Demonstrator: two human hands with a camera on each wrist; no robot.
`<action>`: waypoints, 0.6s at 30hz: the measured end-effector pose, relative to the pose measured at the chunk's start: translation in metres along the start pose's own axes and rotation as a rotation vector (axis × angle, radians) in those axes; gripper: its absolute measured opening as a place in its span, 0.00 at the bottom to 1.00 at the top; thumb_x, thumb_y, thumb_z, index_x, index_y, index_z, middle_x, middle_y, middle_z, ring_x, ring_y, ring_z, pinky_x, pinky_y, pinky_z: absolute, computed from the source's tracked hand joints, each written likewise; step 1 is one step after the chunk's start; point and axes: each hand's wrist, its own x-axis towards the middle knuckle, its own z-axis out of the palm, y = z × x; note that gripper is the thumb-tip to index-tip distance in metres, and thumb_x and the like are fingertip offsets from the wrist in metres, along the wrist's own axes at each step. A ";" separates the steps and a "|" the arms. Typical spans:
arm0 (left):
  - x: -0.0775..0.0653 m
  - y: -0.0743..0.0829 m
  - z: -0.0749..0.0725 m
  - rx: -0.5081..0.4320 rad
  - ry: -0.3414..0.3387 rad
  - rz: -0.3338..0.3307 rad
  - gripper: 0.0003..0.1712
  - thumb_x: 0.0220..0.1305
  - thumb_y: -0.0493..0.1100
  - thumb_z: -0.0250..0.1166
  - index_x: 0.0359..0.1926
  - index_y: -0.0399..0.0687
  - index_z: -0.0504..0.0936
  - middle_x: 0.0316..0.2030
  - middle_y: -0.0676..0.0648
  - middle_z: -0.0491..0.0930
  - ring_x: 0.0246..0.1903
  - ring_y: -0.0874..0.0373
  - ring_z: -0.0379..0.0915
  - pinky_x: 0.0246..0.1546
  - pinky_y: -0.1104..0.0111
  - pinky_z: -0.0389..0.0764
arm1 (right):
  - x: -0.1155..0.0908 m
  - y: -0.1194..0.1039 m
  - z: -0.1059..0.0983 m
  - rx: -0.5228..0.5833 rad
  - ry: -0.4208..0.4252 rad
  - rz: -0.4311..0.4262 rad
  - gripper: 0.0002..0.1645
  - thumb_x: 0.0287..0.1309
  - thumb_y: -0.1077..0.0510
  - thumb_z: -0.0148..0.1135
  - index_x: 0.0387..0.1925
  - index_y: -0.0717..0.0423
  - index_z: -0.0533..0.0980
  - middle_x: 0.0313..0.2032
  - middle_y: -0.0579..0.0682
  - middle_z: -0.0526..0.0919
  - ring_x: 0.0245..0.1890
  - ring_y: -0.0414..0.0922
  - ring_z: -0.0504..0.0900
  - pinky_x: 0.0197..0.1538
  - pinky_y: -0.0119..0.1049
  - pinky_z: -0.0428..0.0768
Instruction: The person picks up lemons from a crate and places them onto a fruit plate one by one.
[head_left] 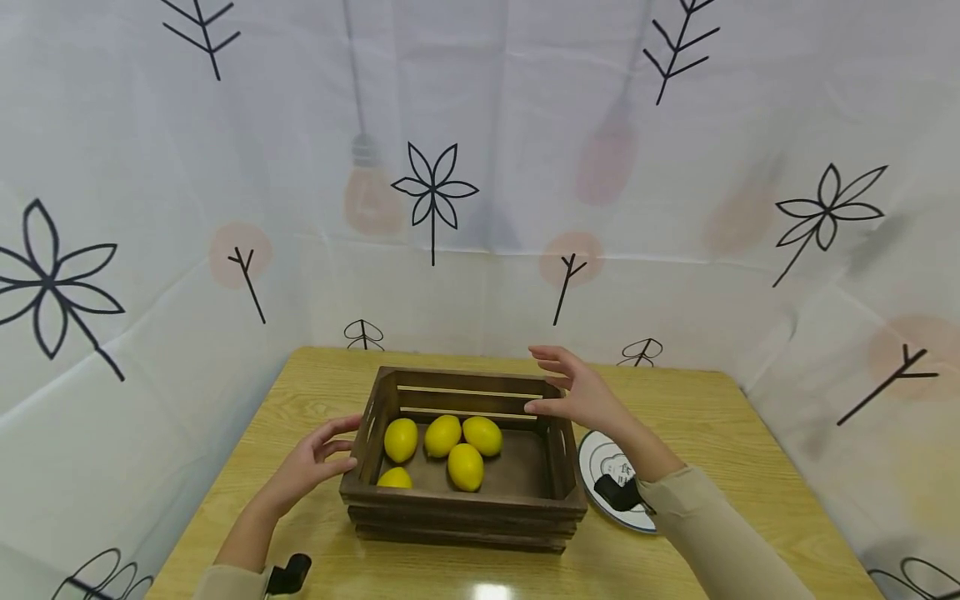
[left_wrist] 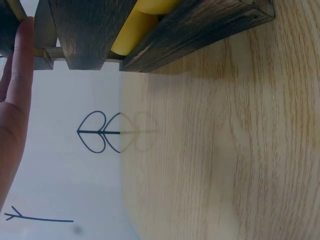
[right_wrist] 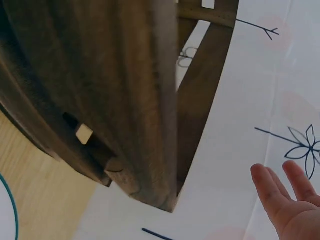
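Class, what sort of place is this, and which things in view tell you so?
Probably an indoor corner set up for filming, perhaps a small studio: patterned cloth hangs behind and on both sides of a wooden table, where a crate of lemons stands.

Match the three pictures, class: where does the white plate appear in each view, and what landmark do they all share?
Head: the white plate lies right of the crate, partly hidden by the right sleeve.
Left wrist: not in it.
Right wrist: lower left edge, only a part showing.
Shared landmark: the crate.
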 end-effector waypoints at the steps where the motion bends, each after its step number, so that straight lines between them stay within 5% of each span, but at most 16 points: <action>1: 0.000 0.000 0.000 0.000 0.001 0.000 0.34 0.62 0.36 0.61 0.67 0.39 0.59 0.65 0.35 0.56 0.52 0.62 0.68 0.47 0.66 0.76 | 0.002 0.000 0.001 0.003 -0.006 0.001 0.46 0.43 0.54 0.75 0.65 0.48 0.63 0.64 0.53 0.64 0.62 0.55 0.64 0.59 0.50 0.66; 18: 0.001 -0.001 -0.002 -0.011 -0.007 0.004 0.34 0.63 0.34 0.60 0.67 0.39 0.59 0.64 0.35 0.56 0.52 0.61 0.68 0.46 0.65 0.76 | 0.029 -0.011 0.019 0.035 -0.099 -0.035 0.44 0.45 0.56 0.74 0.64 0.49 0.64 0.62 0.53 0.65 0.62 0.53 0.65 0.60 0.47 0.67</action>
